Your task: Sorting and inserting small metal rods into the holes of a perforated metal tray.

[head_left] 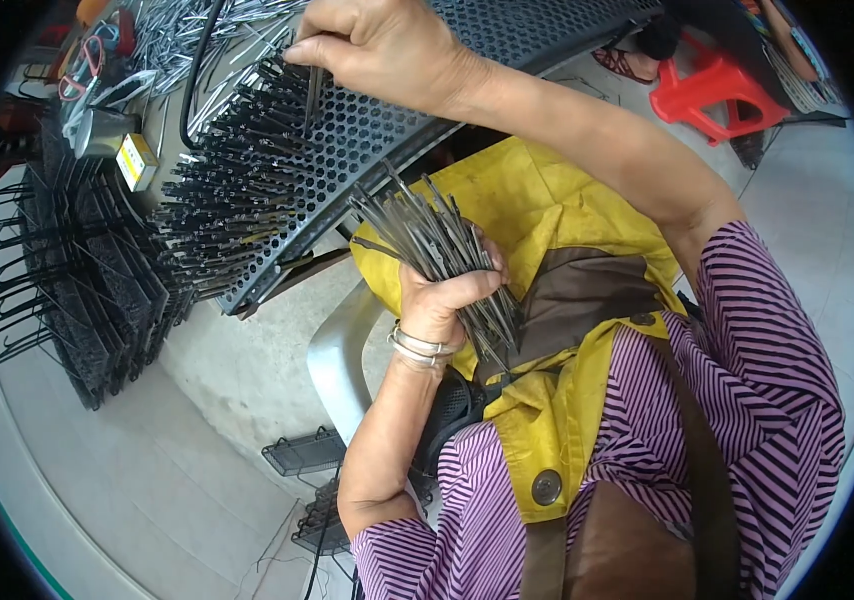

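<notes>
We hold a fanned bundle of thin metal rods (447,265) in our left hand (442,300), its fingers wrapped tight around the middle of the bundle, just below the near edge of the perforated rack (417,120). Our right hand (377,45) is up at the rack's far part, fingers pinched narrow on a single rod (314,92) whose tip meets the holes.

As far as we can judge, the work is partly done: the rack's left portion bristles with inserted rods (232,200) standing in dense rows, while the portion toward the right edge shows only open holes. A good handful remains in our left hand, and more loose rods (197,30) lie on the worktop beyond the rack's far left corner.

The rods look slim, dark grey and straight, with darker ends; in the rack they sit parallel and closely spaced. Filled black racks (97,270) stand stacked at the left.
</notes>
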`<state>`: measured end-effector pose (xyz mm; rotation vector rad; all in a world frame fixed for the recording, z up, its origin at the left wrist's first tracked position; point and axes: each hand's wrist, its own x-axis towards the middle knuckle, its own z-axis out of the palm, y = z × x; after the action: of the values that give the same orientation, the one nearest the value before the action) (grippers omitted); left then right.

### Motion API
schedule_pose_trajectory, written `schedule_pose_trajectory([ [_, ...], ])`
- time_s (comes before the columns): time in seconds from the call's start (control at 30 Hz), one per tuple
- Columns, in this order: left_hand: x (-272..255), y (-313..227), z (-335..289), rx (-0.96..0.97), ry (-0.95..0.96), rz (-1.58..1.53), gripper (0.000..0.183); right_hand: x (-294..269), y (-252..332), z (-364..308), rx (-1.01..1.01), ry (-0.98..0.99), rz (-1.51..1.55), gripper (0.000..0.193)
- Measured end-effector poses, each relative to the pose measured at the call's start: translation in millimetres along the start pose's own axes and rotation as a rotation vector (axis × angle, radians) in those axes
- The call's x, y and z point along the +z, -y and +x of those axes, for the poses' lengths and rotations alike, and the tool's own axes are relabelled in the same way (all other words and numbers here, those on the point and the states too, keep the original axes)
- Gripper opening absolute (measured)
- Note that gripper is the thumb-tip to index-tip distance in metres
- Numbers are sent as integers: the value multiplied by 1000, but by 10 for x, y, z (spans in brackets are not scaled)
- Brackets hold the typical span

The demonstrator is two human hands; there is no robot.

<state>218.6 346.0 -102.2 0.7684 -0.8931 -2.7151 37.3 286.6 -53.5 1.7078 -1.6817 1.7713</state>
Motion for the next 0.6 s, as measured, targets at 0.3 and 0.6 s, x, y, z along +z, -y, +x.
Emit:
schedule_pose_trajectory([
  [0.3,-1,3,3,-4,-7,-15,40,-76,69,231,-106,350,-72,15],
  [0.6,-11,22,17,-2,11,-4,39,84,-65,304,-281,316,-151,12],
])
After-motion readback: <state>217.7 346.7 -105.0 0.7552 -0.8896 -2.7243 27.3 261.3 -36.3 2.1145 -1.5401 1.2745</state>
